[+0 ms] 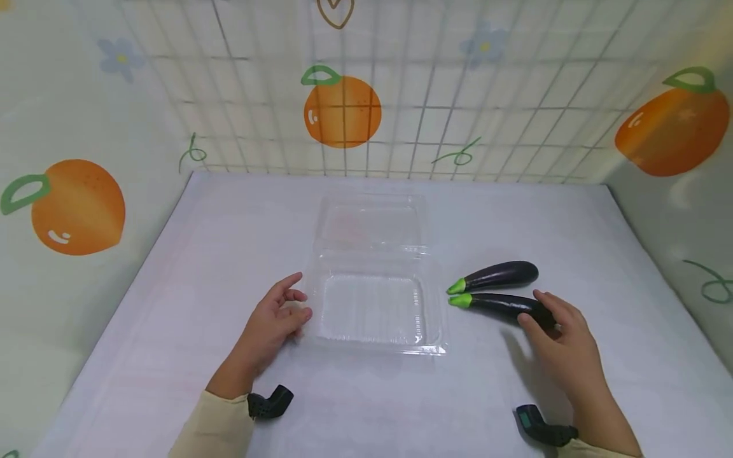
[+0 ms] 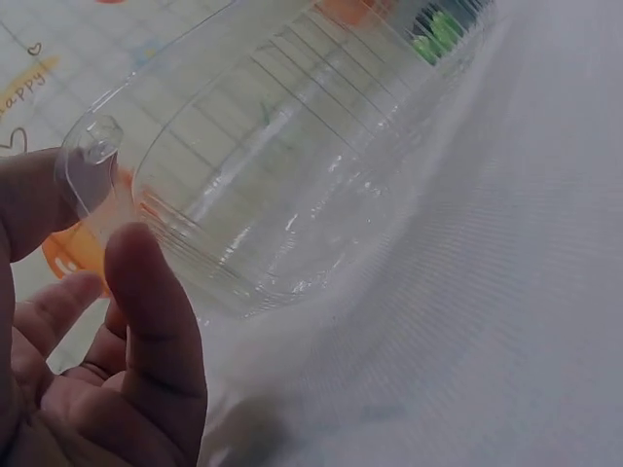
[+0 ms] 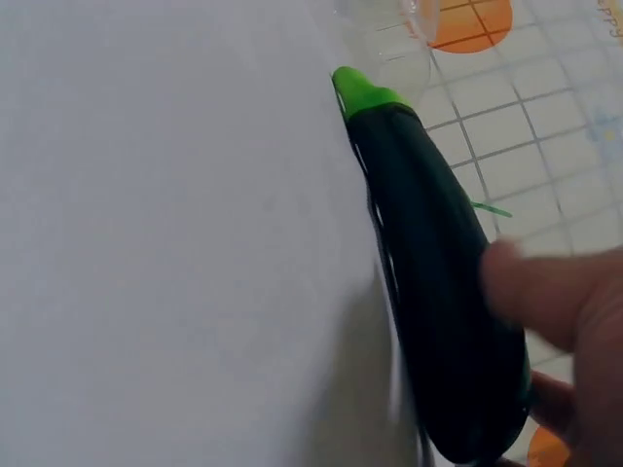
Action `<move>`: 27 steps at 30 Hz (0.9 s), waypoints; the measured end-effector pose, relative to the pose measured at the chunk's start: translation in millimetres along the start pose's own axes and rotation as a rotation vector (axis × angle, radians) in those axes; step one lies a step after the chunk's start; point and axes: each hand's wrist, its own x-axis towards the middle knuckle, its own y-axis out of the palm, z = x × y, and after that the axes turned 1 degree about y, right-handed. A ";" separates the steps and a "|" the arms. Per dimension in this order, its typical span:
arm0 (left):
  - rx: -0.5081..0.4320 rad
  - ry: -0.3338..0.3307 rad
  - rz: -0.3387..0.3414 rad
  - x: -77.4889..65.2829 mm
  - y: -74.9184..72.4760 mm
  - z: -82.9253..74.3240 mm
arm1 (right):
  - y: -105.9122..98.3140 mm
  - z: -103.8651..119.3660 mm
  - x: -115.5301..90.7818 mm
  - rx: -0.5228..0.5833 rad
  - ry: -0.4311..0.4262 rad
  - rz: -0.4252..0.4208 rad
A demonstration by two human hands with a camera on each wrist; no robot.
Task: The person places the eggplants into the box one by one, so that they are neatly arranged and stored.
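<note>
Fingers of the left hand (image 1: 275, 321) stand apart, thumb and forefinger parted, the others loosely bent; those of the right hand (image 1: 567, 343) are parted too, with something between them. Well beyond both sets of fingers rises a pale backdrop (image 1: 258, 114) with orange fruit drawn on it and grid lines across. Beneath them spreads a desk (image 1: 372, 407) covered in white cloth. Between the two hands, with its side edge at the left fingers, sits a clear plastic hinged container (image 1: 369, 308); its transparent lid (image 1: 372, 222) lies folded back, farther off than the fingertips. A glossy dark-purple eggplant with a bright green cap (image 1: 495, 303) has its blunt end between the right thumb and fingers, though whether they clamp it I cannot tell; its cap points away from them, toward the container. Another dark-purple, green-capped eggplant (image 1: 504, 275) lies just past the right fingertips, the two caps close together. Behind the fingers, small black devices sit at the left wrist (image 1: 270, 404) and the right wrist (image 1: 544, 429).
</note>
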 end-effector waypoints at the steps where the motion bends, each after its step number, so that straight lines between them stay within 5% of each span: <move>1: -0.007 0.004 0.004 0.1 -0.3 -0.5 | 0.8 2.2 0.5 -0.026 -0.016 0.002; 12: -0.124 0.029 0.067 -1.6 -1.9 0.5 | 1.1 7.9 -0.1 -0.126 -0.011 -0.019; 27: -0.135 0.008 0.054 -3.0 -4.0 0.2 | -9.5 27.3 -5.2 0.086 0.093 0.029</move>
